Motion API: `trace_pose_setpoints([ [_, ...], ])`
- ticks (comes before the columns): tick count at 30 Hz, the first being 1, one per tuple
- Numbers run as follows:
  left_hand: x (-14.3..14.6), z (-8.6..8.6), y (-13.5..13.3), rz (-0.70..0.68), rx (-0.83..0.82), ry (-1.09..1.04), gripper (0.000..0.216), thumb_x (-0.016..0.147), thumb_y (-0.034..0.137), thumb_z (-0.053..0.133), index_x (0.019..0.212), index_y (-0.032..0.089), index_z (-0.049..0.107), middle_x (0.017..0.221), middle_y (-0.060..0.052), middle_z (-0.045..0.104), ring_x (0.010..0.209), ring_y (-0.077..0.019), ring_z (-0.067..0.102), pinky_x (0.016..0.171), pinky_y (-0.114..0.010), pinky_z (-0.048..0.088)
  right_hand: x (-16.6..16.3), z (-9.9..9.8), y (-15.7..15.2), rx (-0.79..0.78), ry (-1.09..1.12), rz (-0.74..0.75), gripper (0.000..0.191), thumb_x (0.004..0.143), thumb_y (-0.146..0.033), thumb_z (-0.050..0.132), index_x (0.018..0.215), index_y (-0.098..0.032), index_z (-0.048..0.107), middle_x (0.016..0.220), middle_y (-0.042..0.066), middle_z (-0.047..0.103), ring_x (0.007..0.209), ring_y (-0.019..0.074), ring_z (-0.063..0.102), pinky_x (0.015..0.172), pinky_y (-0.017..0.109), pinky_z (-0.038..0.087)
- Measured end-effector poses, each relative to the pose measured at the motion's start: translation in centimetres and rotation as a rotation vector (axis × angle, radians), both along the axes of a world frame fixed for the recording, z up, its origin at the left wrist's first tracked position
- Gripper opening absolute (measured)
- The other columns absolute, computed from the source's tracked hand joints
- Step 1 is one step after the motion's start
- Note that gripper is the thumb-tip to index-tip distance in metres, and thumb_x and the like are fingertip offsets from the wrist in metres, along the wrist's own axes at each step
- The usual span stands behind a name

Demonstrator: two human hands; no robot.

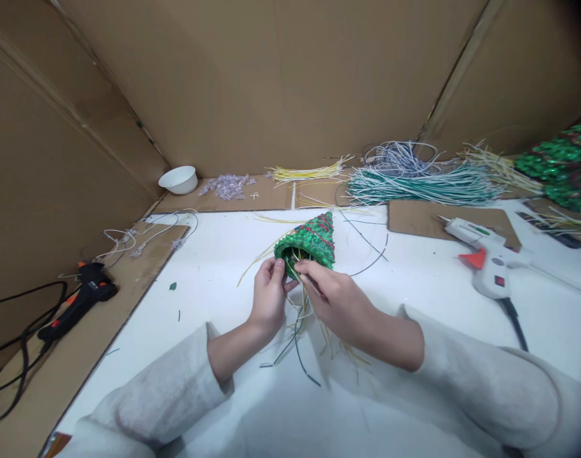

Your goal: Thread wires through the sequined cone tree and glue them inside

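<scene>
A small green cone-shaped Christmas tree (314,238) with red trim lies tilted on its side, its hollow base facing me. My left hand (270,289) grips the rim at the base's left, thumb at the edge. My right hand (335,296) is closed at the opening, its fingers pinching thin yellowish wires (297,254) that come out of the hollow. More wires, yellow and dark green (295,343), hang below the hands over the white table. The inside of the cone is mostly hidden by fingers and wires.
A white glue gun (493,267) lies at right, a black one (83,296) at left. Along the back are a white bowl (180,181), clear plastic pieces (228,186), yellow wires (309,172) and green-white wire bundles (419,184). A larger green tree (562,168) sits far right. Cardboard walls surround the table.
</scene>
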State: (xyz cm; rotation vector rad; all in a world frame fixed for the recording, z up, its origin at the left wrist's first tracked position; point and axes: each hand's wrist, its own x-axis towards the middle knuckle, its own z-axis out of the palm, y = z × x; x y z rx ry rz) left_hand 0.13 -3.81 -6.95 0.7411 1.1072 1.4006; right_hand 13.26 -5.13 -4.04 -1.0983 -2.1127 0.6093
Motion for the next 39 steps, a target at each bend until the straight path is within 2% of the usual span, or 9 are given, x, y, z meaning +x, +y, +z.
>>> trace_pose_setpoints([
  [7,0.0,0.0,0.0,0.008,0.003,0.003,0.025,0.075,0.036,0.064,0.078,0.016,0.051,0.071,0.001,0.051,0.064,-0.0092,0.051,0.054,-0.019,0.046,-0.2,-1.0,0.4,0.025,0.028,-0.007,0.032,0.082,-0.006,0.04,0.111,-0.017,0.05,0.104,0.01,0.065,0.093,0.0201,0.064,0.074,0.031,0.052],
  [18,0.1,0.2,-0.1,0.011,-0.009,0.008,0.025,0.074,0.036,0.065,0.077,0.016,0.051,0.071,0.001,0.053,0.061,-0.0086,0.052,0.051,-0.018,0.044,-0.3,-1.5,0.4,0.018,0.05,0.006,0.034,0.082,-0.006,0.041,0.113,-0.018,0.052,0.111,0.009,0.065,0.096,0.0198,0.064,0.076,0.032,0.053],
  [27,0.1,-0.1,-0.1,0.014,-0.001,0.023,0.024,0.075,0.036,0.064,0.078,0.016,0.051,0.072,0.0,0.054,0.074,-0.0137,0.058,0.061,-0.024,0.05,-0.3,-0.6,0.6,-0.094,0.131,0.003,0.023,0.086,-0.011,0.042,0.102,-0.019,0.056,0.093,0.004,0.069,0.079,0.0148,0.065,0.067,0.025,0.05],
  [39,0.2,0.2,-0.3,0.0,-0.014,0.063,0.026,0.076,0.039,0.062,0.077,0.016,0.049,0.065,0.003,0.051,0.051,-0.0069,0.045,0.048,-0.018,0.038,-0.3,-0.6,-0.1,-0.096,0.072,0.023,0.025,0.087,-0.012,0.039,0.106,-0.014,0.055,0.09,0.009,0.068,0.083,0.0186,0.065,0.07,0.028,0.05],
])
